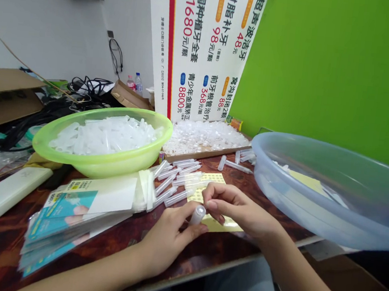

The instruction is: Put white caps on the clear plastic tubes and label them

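The left hand (167,240) made a closed grip around a frosted plastic tube (197,214), which it held at its lower end. The tube's long axis tilted up and away, its rounded top leaning toward the right hand (239,209). That hand was the nearer to the top, its fingertips (209,203) pinched together just beside it, though whether they held anything small could not be told. Below lay a sheet of yellow labels (211,180) on the wooden bench (124,244), with loose tubes (179,174) just beyond. A green basin (98,165) of white tubes stood further left, a pale blue basin (312,213) to the right.
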Demonstrator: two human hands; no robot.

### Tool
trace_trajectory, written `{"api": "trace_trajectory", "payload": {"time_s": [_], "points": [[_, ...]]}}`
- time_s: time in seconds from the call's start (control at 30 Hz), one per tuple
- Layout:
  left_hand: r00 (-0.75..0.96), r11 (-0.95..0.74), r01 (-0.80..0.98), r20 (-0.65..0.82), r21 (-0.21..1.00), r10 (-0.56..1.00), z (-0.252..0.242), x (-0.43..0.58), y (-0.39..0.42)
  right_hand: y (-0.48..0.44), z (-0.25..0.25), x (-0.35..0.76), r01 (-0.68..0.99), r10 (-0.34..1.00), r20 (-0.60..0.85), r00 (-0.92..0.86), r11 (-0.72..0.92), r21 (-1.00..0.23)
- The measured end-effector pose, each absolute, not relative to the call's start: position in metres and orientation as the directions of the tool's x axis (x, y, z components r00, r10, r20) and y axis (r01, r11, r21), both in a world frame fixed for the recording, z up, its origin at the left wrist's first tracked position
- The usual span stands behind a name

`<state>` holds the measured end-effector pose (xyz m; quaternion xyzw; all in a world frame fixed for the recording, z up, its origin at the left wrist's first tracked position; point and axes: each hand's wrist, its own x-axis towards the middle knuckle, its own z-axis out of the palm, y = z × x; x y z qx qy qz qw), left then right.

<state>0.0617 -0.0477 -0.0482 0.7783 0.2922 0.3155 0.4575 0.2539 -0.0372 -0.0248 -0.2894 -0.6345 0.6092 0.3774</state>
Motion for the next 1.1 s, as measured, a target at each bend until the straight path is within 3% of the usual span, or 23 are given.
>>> {"api": "trace_trajectory", "payload": {"time_s": [0.1, 0.2, 0.33, 0.43, 0.63, 0.83, 1.1], "points": [[0.621, -0.398, 0.167, 0.218, 0.902, 0.753, -0.049, 0.062, -0.048, -0.040, -0.020, 0.253, -0.077, 0.845, 0.153, -0.512, 0.133, -0.988], [0.624, -0.398, 0.172, 0.212, 0.901, 0.752, -0.050, 0.062, -0.048, -0.047, -0.010, 0.250, 0.099, 0.856, 0.143, -0.497, 0.220, -0.971], [0.614, -0.394, 0.198, 0.200, 0.898, 0.763, -0.051, 0.061, -0.049, -0.058, 0.003, 0.247, 0.423, 0.837, 0.256, -0.483, 0.480, -0.769], [0.611, -0.401, 0.202, 0.205, 0.894, 0.764, -0.051, 0.061, -0.048, -0.063, 0.008, 0.245, 0.499, 0.802, 0.336, -0.495, 0.578, -0.646], [0.627, -0.414, 0.179, 0.221, 0.893, 0.747, -0.050, 0.062, -0.047, -0.070, 0.016, 0.240, 0.572, 0.785, 0.313, -0.535, 0.609, -0.550], [0.628, -0.405, 0.186, 0.209, 0.895, 0.749, -0.050, 0.061, -0.048, -0.077, 0.022, 0.238, 0.688, 0.775, 0.302, -0.556, 0.632, -0.356], [0.629, -0.380, 0.175, 0.194, 0.908, 0.753, -0.050, 0.062, -0.048, -0.076, 0.022, 0.239, 0.722, 0.782, 0.287, -0.553, 0.622, -0.303]]}}
